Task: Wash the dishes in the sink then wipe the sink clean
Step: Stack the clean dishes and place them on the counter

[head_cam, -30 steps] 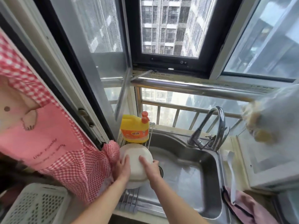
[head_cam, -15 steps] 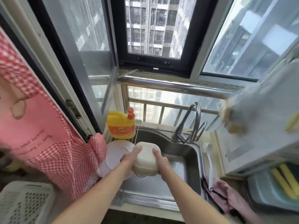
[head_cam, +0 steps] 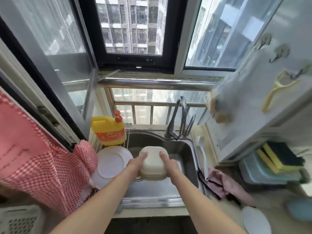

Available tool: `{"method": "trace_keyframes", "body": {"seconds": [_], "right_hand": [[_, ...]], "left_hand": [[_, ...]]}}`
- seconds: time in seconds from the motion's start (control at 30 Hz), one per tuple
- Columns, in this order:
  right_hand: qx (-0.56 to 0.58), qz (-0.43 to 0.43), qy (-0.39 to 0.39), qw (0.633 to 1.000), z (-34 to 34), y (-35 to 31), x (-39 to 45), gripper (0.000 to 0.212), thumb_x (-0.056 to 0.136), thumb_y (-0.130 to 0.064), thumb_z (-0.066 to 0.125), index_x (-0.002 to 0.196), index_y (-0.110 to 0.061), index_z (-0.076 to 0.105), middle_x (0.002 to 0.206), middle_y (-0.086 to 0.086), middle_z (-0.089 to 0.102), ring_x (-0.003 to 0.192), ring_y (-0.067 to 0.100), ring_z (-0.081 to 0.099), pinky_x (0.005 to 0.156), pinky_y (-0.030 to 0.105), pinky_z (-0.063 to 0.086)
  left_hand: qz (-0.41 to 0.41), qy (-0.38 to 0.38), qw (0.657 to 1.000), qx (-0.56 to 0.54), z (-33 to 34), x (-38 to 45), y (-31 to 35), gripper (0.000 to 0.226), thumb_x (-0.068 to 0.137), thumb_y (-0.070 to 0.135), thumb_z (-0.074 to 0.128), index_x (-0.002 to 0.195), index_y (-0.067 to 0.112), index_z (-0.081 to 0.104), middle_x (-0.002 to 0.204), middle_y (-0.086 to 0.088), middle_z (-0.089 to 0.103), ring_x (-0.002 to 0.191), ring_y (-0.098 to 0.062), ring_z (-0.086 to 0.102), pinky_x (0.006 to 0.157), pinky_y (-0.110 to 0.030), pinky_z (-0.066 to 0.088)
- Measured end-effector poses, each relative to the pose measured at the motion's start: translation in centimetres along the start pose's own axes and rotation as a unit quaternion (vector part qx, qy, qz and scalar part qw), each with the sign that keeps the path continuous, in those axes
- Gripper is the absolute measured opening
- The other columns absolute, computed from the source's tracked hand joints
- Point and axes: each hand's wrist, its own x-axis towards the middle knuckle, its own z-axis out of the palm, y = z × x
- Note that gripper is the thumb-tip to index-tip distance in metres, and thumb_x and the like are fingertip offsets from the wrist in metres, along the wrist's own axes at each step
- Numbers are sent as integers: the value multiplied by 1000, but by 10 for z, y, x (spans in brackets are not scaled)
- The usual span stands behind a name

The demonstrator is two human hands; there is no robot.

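A stack of cream square bowls (head_cam: 153, 163), turned upside down, is held over the steel sink (head_cam: 185, 149). My left hand (head_cam: 137, 162) grips its left side and my right hand (head_cam: 168, 163) grips its right side, fingers lying over the top. White plates (head_cam: 113, 163) lean in the wire rack (head_cam: 127, 132) on the sink's left edge. The faucet (head_cam: 181, 115) stands at the back of the sink with no water visible.
A yellow detergent bottle (head_cam: 109, 130) stands behind the plates. A white brush (head_cam: 202, 154) and pink cloth (head_cam: 221, 180) lie right of the sink. Sponges (head_cam: 278, 156) sit on a tray at right, a white plate (head_cam: 255, 220) near the front right, a checked apron (head_cam: 38, 157) at left.
Both hands left the white plates in the rack and lifted the stack of cream bowls over the sink. The camera view swung to the right.
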Motion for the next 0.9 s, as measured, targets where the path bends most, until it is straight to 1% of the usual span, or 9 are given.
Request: {"method": "trace_keyframes", "body": {"seconds": [0.13,0.23,0.33,0.43,0.5,0.57,0.67,0.77,0.9], "right_hand": [[52,-6,2,999,-7,13,-3,86,72,-71,68,129,-7,57,116,7,67,100,24,68,77,35,55],[100,-7,3,995,-21,21,-12,86,58,-67,68,126,-15,59,119,6,68,102,23,68,87,43,58],[174,-25,-3,984,-42,28,-28,62,84,-67,57,126,-22,62,121,7,69,107,27,67,94,50,54],[288,-19,8,957,-69,46,-31,82,88,-85,31,121,-22,73,116,13,74,110,35,69,99,61,51],[347,-9,23,937,-90,54,-39,84,90,-83,28,118,-18,74,113,14,74,107,38,68,79,51,61],[384,-8,29,923,-115,63,-48,72,96,-74,31,112,-18,74,110,18,73,100,41,66,55,37,58],[411,-36,33,911,-164,84,-58,67,100,-64,35,123,-11,68,125,22,68,109,41,66,78,44,55],[427,-63,1,902,-214,110,-69,59,105,-51,34,131,-5,61,132,24,63,120,38,63,101,49,50],[385,-56,65,919,-261,146,-86,46,94,-34,49,118,1,65,119,22,68,105,35,67,91,42,53]], "left_hand": [[56,17,998,40,14,-11,-1,63,72,58,76,111,10,62,111,-12,68,96,-31,67,91,-44,57],[114,-37,991,63,24,-12,-4,40,84,37,76,108,6,69,106,-12,72,90,-27,69,76,-36,57],[155,-131,976,77,32,-18,-9,70,61,36,88,123,10,67,110,-10,72,101,-31,70,84,-50,60],[218,-163,950,151,50,-28,-20,91,49,37,97,130,27,58,121,-4,61,110,-26,64,85,-48,60],[273,-178,927,187,68,-45,-28,88,50,36,98,128,35,56,124,-2,54,113,-21,58,89,-41,58],[334,-185,896,227,89,-60,-37,83,54,33,97,125,41,55,126,5,51,116,-13,53,97,-34,51],[380,-208,865,252,122,-76,-57,87,55,25,96,128,45,53,132,11,47,123,-3,48,98,-32,53],[393,-215,852,270,155,-88,-85,89,60,15,93,129,53,52,134,9,43,124,-9,52,86,-40,61],[318,-288,877,216,203,-114,-123,79,74,-9,78,130,43,54,122,-5,56,112,-22,64,83,-45,61]]}}
